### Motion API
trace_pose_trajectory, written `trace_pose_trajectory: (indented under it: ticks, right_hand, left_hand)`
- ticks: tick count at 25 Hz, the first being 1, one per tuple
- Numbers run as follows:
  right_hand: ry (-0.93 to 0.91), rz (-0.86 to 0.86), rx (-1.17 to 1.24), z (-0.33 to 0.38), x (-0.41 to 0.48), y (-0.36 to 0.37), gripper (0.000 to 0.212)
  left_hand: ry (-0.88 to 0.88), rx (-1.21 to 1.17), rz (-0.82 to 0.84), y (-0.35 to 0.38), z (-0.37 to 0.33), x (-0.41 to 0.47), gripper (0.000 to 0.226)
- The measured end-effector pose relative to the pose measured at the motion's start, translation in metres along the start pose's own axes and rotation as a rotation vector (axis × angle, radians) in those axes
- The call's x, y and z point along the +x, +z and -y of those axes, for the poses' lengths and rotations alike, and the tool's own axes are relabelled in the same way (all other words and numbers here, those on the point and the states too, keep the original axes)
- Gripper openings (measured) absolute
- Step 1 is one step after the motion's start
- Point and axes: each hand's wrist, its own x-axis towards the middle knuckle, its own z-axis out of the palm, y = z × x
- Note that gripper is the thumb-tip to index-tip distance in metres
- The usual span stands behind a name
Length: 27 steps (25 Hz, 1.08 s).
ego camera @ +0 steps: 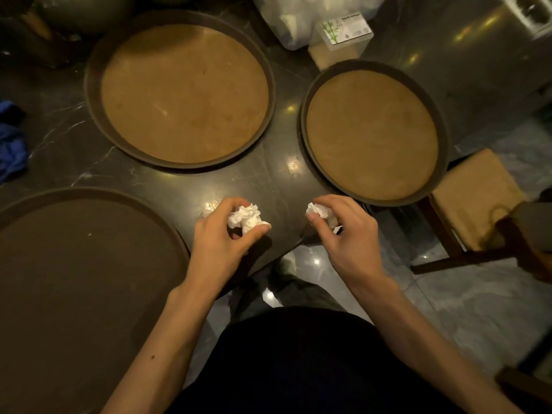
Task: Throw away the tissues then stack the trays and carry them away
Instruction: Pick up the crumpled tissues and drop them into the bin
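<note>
Three round trays lie on a dark marble table (239, 180). A large tray with a tan liner (92, 94) is at the back left, a smaller tan-lined tray (303, 127) at the right, and a dark tray (167, 231) at the near left. My left hand (218, 246) is shut on a crumpled white tissue (246, 218) near the table's front edge. Just beyond that edge, my right hand (346, 237) is closed around a second white tissue (321, 212). Both hands are between the dark tray and the right tray.
A clear tissue box (343, 34) and a plastic bag (286, 16) sit at the back of the table. A blue cloth (10, 144) lies at the left edge. A wooden chair with a tan seat (475, 198) stands at the right, over a grey tiled floor.
</note>
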Motion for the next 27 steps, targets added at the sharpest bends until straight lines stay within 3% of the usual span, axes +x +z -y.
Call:
trace_pose_trajectory:
  ticks: [8,12,20,27]
  right_hand:
    - [0.014,-0.138,0.044,-0.043,-0.040,-0.057,0.022]
    - [0.026,-0.219,0.042,-0.096,-0.080,-0.110,0.031]
    - [0.185,-0.388,0.072,-0.216,-0.182,-0.221,0.028]
    - [0.306,-0.482,0.094,-0.269,-0.221,-0.273,0.024]
  left_hand:
    - [0.092,0.151,0.117,0.050,-0.040,-0.027,0.043]
    - [0.204,0.243,0.163,0.119,-0.076,-0.055,0.042]
    - [0.335,0.277,0.356,0.282,-0.143,-0.129,0.043]
    - [0.445,0.291,0.483,0.361,-0.185,-0.149,0.038]
